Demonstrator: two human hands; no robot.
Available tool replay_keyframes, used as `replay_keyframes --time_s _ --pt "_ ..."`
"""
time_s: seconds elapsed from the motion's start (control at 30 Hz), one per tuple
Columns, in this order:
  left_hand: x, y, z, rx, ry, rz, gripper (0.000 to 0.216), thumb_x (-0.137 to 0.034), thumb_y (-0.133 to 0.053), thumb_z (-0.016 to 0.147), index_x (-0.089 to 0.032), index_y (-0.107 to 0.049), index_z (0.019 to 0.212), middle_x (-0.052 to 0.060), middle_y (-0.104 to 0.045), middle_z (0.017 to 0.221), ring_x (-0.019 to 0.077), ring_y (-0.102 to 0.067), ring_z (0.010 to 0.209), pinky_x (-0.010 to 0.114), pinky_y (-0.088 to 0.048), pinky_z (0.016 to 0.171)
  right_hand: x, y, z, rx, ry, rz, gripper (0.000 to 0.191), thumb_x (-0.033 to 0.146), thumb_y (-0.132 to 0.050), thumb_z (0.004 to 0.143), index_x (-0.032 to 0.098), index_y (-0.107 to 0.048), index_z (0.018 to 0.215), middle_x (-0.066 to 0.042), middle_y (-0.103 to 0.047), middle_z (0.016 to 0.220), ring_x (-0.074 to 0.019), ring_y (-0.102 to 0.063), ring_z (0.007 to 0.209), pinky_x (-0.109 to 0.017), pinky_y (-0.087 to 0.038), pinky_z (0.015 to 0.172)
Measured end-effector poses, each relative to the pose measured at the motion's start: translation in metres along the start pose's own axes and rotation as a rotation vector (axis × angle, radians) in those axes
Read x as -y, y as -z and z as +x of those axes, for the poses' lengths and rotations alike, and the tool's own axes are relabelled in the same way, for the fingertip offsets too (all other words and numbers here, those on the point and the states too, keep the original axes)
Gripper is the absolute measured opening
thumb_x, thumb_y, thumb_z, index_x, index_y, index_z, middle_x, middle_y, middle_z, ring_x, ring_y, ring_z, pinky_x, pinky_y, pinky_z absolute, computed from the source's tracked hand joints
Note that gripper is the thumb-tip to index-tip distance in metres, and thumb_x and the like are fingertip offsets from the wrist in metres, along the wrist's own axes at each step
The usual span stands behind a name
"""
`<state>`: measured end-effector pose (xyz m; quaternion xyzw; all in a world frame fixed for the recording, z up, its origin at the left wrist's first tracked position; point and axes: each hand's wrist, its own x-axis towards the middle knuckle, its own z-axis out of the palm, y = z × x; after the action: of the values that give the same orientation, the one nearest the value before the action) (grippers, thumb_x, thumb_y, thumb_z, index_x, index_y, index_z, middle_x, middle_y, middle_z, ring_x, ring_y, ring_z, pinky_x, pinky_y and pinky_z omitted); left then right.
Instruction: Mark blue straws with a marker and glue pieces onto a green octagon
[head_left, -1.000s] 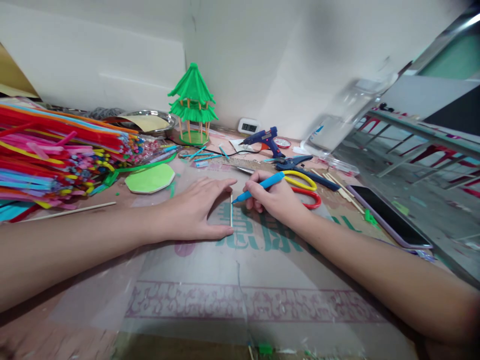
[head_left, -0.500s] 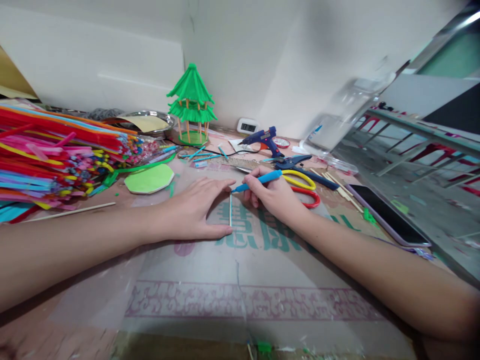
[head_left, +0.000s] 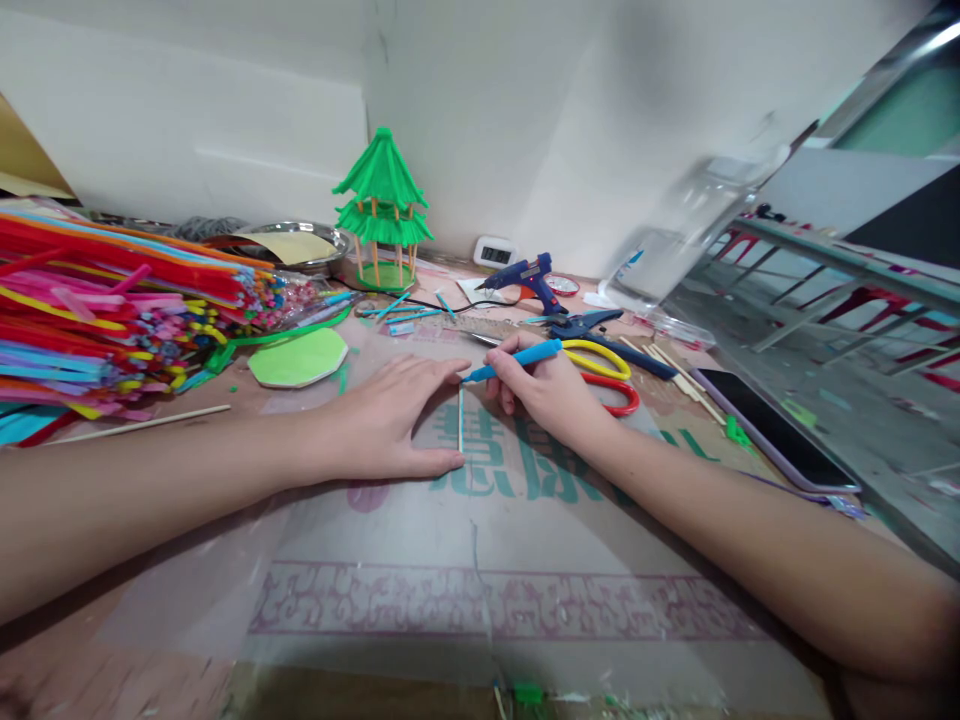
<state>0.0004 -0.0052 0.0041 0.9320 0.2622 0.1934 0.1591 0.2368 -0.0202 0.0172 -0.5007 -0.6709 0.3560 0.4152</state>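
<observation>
A short thin wooden stick (head_left: 460, 422) stands out against the printed sheet (head_left: 420, 540), with blue colour along part of its length. My left hand (head_left: 382, 420) holds it at both ends, the thumb at the near end and the fingertips at the far end. In my right hand (head_left: 540, 385) is a blue marker (head_left: 521, 360), gripped like a pen. Its tip meets the far end of the stick, close to my left fingertips. Scissors (head_left: 600, 362) with yellow and red handles lie just beyond my right hand, partly covered by it.
A green pagoda model (head_left: 384, 215) stands at the back, near a blue glue gun (head_left: 525, 278) and pliers (head_left: 585, 325). Bundled pipe cleaners (head_left: 112, 310) fill the left. A light-green octagon (head_left: 298, 357) lies beside them. At right are a phone (head_left: 776, 430) and a clear plastic container (head_left: 660, 250).
The marker has barely shifted, its tip staying at the stick's far end. My left hand keeps the same hold, and nothing else has visibly moved.
</observation>
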Motion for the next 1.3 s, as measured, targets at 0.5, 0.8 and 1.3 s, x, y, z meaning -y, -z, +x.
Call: replay_keyframes --time_s 0.5,0.8,1.3 --pt "-0.0038 0.0022 0.0004 0.006 0.025 -0.033 0.082 -0.057 -0.073 0.086 -0.016 -0.046 0.151 0.021 -0.058 0.15 0.0405 -0.056 0.139 0.06 -0.044 0.118 0.0027 0.0009 -0.0007 0.005 -0.032 0.012 0.028 0.046 -0.065 0.097 0.024 -0.051 0.085 0.004 -0.066 0.058 -0.0118 -0.053 0.045 -0.025 -0.042 0.045" --pt "-0.0021 0.0011 0.0002 0.006 0.024 -0.016 0.081 -0.06 -0.072 0.086 -0.017 -0.046 0.149 0.022 -0.058 0.15 0.0395 -0.056 0.138 0.06 -0.046 0.117 0.0067 -0.0005 -0.0031 0.012 -0.06 0.024 0.027 0.043 -0.065 0.096 0.023 -0.052 0.082 0.003 -0.066 0.057 -0.0097 -0.052 0.043 -0.021 -0.04 0.043" --pt "-0.0005 0.0003 -0.0002 -0.006 0.017 -0.038 0.081 -0.059 -0.073 0.085 -0.02 -0.046 0.151 0.02 -0.059 0.15 0.0405 -0.057 0.137 0.062 -0.046 0.116 0.0078 -0.0009 -0.0058 0.048 -0.047 0.033 0.027 0.043 -0.065 0.093 0.023 -0.053 0.08 0.003 -0.065 0.055 -0.0088 -0.05 0.041 -0.019 -0.038 0.04"
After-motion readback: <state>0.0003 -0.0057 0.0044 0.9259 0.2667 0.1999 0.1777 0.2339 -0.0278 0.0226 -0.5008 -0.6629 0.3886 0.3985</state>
